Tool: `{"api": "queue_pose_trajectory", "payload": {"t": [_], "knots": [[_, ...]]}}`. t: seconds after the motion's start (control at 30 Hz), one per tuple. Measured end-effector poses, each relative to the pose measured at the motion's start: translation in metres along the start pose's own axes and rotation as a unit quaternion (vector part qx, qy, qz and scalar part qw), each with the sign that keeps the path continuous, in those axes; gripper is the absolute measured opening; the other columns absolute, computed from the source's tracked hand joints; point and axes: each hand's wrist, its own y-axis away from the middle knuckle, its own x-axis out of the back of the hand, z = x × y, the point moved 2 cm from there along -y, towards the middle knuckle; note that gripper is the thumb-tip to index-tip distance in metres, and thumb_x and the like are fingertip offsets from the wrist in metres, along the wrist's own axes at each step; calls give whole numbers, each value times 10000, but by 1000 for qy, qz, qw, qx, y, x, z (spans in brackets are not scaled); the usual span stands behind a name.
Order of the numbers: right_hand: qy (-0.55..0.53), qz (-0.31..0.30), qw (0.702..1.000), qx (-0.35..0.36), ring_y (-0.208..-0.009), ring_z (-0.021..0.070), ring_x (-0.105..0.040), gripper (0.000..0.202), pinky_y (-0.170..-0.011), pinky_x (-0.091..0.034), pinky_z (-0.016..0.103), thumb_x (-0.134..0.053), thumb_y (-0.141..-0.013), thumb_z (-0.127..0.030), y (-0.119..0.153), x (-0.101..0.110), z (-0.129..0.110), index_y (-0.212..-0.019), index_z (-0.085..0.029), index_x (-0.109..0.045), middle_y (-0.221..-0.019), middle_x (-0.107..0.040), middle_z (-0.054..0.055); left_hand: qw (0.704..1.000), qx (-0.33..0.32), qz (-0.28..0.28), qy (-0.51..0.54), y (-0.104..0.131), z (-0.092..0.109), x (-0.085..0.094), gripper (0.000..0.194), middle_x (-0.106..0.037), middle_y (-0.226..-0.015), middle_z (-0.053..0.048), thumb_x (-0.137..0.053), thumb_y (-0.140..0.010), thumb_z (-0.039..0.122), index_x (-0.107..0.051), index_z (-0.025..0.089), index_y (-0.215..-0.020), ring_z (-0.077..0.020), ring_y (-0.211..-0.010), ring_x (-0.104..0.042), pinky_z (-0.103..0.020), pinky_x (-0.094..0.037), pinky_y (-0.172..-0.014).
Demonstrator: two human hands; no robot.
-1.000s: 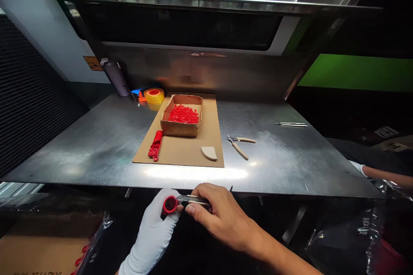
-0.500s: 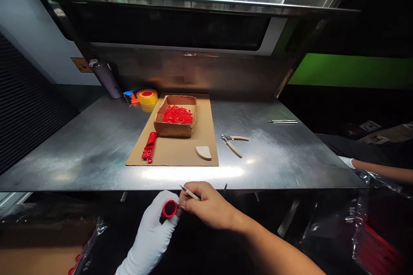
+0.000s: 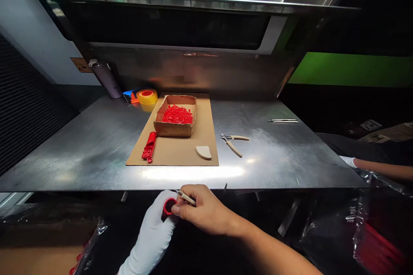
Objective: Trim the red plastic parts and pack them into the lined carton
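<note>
Just off the bench's (image 3: 254, 148) near edge, our gloved left hand (image 3: 152, 223) clasps the red tube (image 3: 165, 211), open end toward us. Our right hand (image 3: 206, 211) grips a tool (image 3: 187, 198), thumb at the tube's rim. Beyond, a box (image 3: 172, 129) sits on cardboard (image 3: 171, 152).

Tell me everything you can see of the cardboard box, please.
The cardboard box is brown, shallow, rectangular and open-topped, with worn, uneven edges. It sits upright on the flat cardboard sheet, toward its far end. Small red pieces lie heaped inside. Neither the gloved left hand nor the bare right hand touches it.
</note>
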Motion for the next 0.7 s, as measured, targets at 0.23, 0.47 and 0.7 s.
{"api": "queue_pose_trajectory", "payload": {"t": [0.23, 0.47, 0.7], "knots": [[39, 19, 999, 11, -620, 100, -404, 265, -542, -290, 224, -671, -823, -358, 2, -1, -2, -685, -180, -532, -636, -465, -52, 1000, 16, 1, 15, 0, 0, -1, 193, -648, -836, -21, -597, -896, 383, -632, 197, -855, -187, -773, -605, -275, -501, -729], [17, 11, 999, 38, -637, 108, -422, 205, -597, -317, 239, -584, -857, -264, -4, 10, 3, -675, -180, -536, -646, -475, -45, 994, 104, -19, 27, 3, 0, 7, 290, -554, -791, 0, -643, -875, 459, -566, 190, -797, -151, -737, -495, -243, -426, -669], [22, 47, 997, 56, -664, 121, -455, 207, -612, -341, 247, -616, -880, -358, -3, -3, 24, -827, -161, -647, -715, -558, -20, 928, 96, 49, 357, 8, 8, 14, 138, -562, -842, -14, -601, -889, 359, -631, 230, -926, -163, -799, -519, -275, -473, -735]]}}
